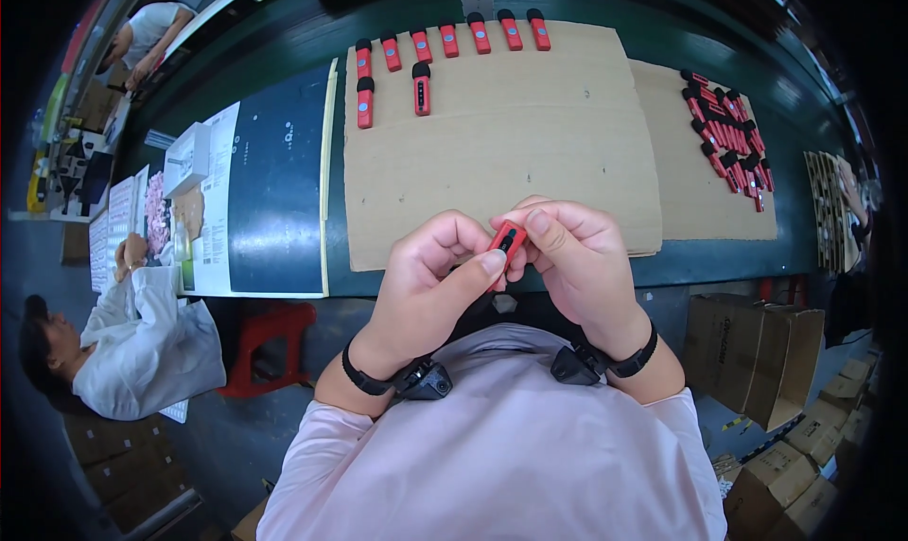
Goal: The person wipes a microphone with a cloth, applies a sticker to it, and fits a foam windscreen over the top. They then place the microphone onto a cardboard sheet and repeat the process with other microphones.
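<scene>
Low over the front of a cardboard sheet [492,153], I hold a small red microphone [512,237] between both hands, its face with a black strip turned up. My left hand [426,271] pinches its lower end, thumb on the face. My right hand [584,257] grips the upper end with thumb and fingers, hiding that tip. Several red microphones with black foam tops [449,40] stand in a row along the sheet's far edge. Nearer, at the left, lie two more, one with a round pale spot [365,107] and one with a dark strip [422,95].
More red microphones [730,136] lie heaped on a second cardboard sheet [662,163] at right. A dark blue board [279,182] and white box [187,159] are left. A person [142,342] sits near a red stool [270,347]; cartons [747,352] stand on the floor.
</scene>
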A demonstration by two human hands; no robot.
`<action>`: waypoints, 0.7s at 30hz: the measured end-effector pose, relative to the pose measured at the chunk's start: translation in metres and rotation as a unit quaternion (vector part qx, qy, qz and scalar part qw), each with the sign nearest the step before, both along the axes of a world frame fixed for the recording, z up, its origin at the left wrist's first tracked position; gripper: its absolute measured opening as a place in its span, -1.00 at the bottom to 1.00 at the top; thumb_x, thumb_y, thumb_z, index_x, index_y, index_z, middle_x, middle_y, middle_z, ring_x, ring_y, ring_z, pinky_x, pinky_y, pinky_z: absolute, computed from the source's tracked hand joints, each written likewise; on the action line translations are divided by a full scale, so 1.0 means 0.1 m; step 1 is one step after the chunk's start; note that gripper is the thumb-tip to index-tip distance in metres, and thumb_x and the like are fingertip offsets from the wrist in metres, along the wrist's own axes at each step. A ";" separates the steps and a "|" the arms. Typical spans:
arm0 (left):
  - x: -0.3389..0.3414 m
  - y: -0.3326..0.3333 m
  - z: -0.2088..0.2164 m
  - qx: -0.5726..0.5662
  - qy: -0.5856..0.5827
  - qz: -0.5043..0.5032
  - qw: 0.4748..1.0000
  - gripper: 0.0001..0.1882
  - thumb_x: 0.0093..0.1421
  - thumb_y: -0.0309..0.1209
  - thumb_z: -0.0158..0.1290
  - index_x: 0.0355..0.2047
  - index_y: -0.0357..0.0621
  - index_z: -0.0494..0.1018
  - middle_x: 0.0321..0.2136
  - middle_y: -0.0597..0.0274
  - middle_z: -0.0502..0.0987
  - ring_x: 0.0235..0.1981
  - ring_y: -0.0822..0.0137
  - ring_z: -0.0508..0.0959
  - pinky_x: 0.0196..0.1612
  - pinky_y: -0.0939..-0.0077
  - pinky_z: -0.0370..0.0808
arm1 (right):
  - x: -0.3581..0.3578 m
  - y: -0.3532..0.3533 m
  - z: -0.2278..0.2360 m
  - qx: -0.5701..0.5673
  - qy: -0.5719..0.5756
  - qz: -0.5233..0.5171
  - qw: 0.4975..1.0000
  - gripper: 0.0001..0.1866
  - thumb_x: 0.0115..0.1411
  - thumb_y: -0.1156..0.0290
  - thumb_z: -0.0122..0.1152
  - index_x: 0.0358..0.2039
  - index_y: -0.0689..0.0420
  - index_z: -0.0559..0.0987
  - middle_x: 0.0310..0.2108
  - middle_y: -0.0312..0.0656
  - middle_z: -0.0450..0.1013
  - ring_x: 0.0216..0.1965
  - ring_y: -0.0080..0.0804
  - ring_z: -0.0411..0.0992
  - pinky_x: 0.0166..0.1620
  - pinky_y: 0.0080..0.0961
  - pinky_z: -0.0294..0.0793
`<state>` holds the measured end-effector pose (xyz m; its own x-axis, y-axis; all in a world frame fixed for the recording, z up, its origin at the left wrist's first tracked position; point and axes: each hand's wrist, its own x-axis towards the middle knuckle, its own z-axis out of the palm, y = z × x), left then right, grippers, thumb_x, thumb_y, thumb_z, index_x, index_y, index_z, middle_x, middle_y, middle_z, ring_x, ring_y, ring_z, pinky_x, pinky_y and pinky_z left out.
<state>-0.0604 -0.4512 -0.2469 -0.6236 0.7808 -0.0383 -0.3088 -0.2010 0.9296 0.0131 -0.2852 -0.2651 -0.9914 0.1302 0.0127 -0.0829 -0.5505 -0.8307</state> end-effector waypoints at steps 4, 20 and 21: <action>0.02 0.04 0.01 -0.010 0.053 0.036 0.998 -0.89 0.27 -0.48 0.06 -0.29 -0.29 0.41 -0.31 0.18 0.55 -0.28 0.50 0.52 -0.17 0.60 0.47 | 0.02 -0.02 0.06 -0.001 0.016 -0.012 1.000 -0.78 0.31 0.53 0.06 -0.11 0.40 0.52 -0.25 -0.09 0.45 -0.32 -0.45 0.46 -0.23 -0.57 0.50; -0.72 -0.33 0.19 -0.226 0.599 0.075 0.764 -0.68 0.02 -0.42 0.23 -0.21 -0.24 0.47 -0.25 0.05 0.55 -0.16 0.03 0.52 -0.07 0.25 0.44 | -0.24 1.06 0.59 0.601 0.032 -0.094 0.793 -0.77 0.16 0.65 0.15 -0.15 0.27 0.53 -0.20 -0.12 0.51 -0.21 -0.43 0.51 -0.16 -0.54 0.52; -0.76 -0.35 0.17 -0.248 0.612 0.076 0.748 -0.69 0.02 -0.42 0.23 -0.22 -0.24 0.47 -0.25 0.06 0.54 -0.16 0.03 0.51 -0.07 0.24 0.43 | -0.36 1.19 0.57 0.635 0.037 -0.100 0.765 -0.77 0.14 0.64 0.17 -0.15 0.26 0.53 -0.21 -0.11 0.52 -0.22 -0.40 0.52 -0.17 -0.54 0.52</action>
